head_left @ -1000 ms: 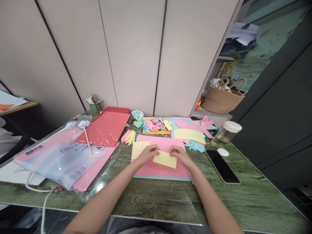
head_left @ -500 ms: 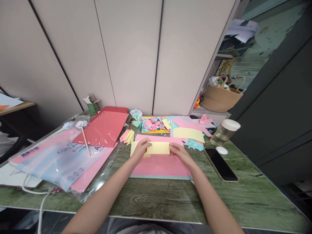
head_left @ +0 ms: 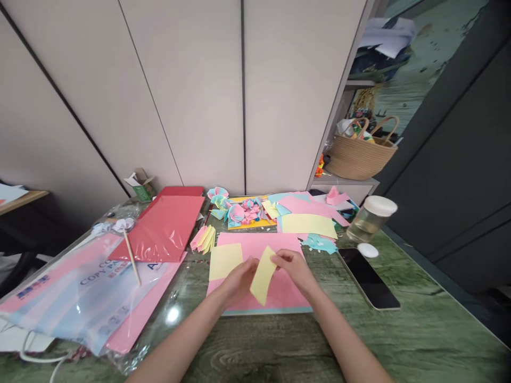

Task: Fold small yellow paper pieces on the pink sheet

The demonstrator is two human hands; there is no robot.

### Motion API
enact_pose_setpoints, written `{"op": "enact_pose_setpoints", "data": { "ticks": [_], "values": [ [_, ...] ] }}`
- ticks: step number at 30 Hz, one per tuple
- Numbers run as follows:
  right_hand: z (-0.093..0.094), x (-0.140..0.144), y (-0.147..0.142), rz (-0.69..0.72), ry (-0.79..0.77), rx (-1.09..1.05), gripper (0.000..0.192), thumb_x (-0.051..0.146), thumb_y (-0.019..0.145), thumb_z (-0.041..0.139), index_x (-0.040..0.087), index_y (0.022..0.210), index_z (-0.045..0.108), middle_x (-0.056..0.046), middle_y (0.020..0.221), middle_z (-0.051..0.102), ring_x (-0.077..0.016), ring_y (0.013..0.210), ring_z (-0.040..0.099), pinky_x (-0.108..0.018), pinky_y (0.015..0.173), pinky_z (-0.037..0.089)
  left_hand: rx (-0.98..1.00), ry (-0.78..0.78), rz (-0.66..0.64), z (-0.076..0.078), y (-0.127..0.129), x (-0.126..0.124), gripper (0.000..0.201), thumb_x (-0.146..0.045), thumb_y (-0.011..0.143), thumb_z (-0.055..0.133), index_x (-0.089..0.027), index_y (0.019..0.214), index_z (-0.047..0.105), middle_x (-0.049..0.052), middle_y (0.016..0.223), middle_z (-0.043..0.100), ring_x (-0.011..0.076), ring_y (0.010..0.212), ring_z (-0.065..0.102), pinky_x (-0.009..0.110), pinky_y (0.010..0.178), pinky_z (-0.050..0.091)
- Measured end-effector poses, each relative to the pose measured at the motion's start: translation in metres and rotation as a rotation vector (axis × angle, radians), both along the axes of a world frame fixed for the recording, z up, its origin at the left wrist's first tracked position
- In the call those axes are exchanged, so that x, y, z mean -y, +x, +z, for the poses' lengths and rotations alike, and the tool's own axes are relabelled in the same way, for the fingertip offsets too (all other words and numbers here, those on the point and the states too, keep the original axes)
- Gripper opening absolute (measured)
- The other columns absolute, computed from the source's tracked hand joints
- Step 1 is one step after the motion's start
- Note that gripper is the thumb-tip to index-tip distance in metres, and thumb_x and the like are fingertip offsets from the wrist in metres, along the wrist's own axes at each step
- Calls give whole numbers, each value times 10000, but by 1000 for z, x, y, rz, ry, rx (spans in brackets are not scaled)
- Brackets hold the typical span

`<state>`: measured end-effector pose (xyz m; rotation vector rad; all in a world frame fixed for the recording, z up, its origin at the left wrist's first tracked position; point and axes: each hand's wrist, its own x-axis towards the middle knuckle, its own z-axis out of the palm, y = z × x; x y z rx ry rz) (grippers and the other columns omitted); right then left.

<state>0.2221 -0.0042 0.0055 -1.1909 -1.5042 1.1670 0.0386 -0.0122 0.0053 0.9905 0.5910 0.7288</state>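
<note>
A narrow yellow paper strip (head_left: 263, 276) is held up at a slant above a stack of pink paper sheets (head_left: 285, 298). My right hand (head_left: 293, 268) pinches its upper right edge between thumb and fingers. On the other side, my left hand (head_left: 238, 279) is closed at the strip's left edge, its fingertips partly hidden behind the paper. A flat yellow paper piece (head_left: 225, 259) lies on the pink stack beside my left hand.
Paper flowers (head_left: 243, 211) and folded strips (head_left: 204, 238) lie behind the stack, with blue scraps (head_left: 320, 243) nearby. To the right are a phone (head_left: 369, 279), a white lid (head_left: 368, 250) and a lidded jar (head_left: 371, 218). Red packets (head_left: 163, 229) and bagged copy paper (head_left: 88, 290) lie left.
The yellow strip has turned from level to a steep slant and come lower. Both hands have shifted with it, uncovering the flat yellow piece. The camera view has moved slightly.
</note>
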Motion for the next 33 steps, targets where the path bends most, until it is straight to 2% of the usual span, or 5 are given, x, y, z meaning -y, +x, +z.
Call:
{"op": "enact_pose_setpoints", "data": {
  "ticks": [5,15,21,27,33],
  "values": [
    [9,10,-13,-13,1,26,139,327,723,628,206,660,648,5,689,595,-144,685,534,-271,640,408,21,-83,-40,-6,4,2,389,-498,791,552,-216,1059,532,93,981,619,219,908,595,356,778,434],
    [4,10,-11,-8,-71,74,357,301,686,649,256,1040,641,36,631,501,-121,605,436,-260,591,358,-14,-13,74,1,-5,-5,318,-270,776,615,-167,1061,520,23,948,557,146,806,539,305,726,424],
    [6,10,-11,6,-81,4,349,299,708,621,228,1049,612,33,685,520,-115,653,478,-253,623,387,-51,3,-27,11,-7,-4,435,-348,729,654,-210,1113,505,36,963,562,155,791,545,260,686,397],
    [0,6,-10,-10,-105,-27,405,318,716,610,200,1101,567,31,682,533,-113,651,506,-255,621,407,-118,142,31,2,-9,-8,304,-369,827,543,-168,1053,518,41,978,561,162,857,554,327,746,447],
    [-2,2,-4,-43,-73,47,343,319,729,572,182,1044,587,21,685,542,-120,656,531,-263,630,431,-390,410,177,-13,-15,-21,268,-353,866,507,-134,1017,545,42,947,583,147,808,577,338,717,494]
  ]
}}
